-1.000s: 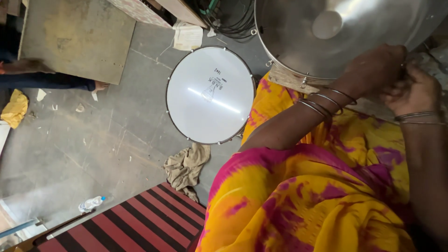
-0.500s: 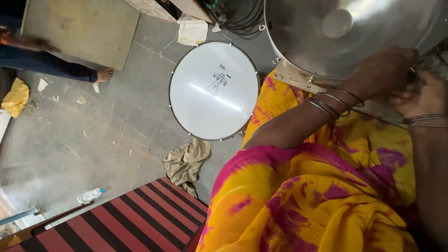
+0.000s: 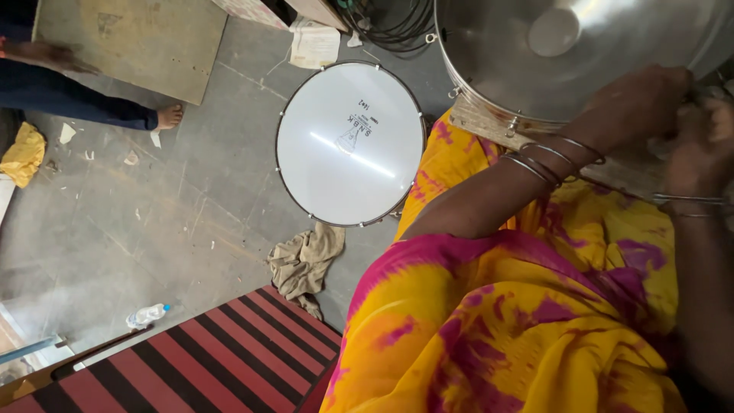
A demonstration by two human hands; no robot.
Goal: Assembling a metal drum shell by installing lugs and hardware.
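A large shiny metal drum shell [image 3: 566,53] lies on a wooden board [image 3: 489,126] across my lap, at the top right. My left hand [image 3: 634,103], with thin bangles on the wrist, lies over the shell's near rim, fingers curled on the edge. Just right of it, my right hand [image 3: 707,141] is blurred and clenched beside the same rim; what it holds is not clear. My yellow and pink garment [image 3: 520,321] fills the lower right.
A white-headed drum [image 3: 350,144] lies flat on the grey concrete floor, with a crumpled beige rag [image 3: 306,260] below it. A red and black striped mat [image 3: 206,367], a plastic bottle [image 3: 147,314], a board [image 3: 130,38], cables [image 3: 390,23] and another person's foot [image 3: 167,116] are around.
My right hand has shifted slightly right along the rim and is blurred by motion. My left hand stays on the rim. The view has drifted a little.
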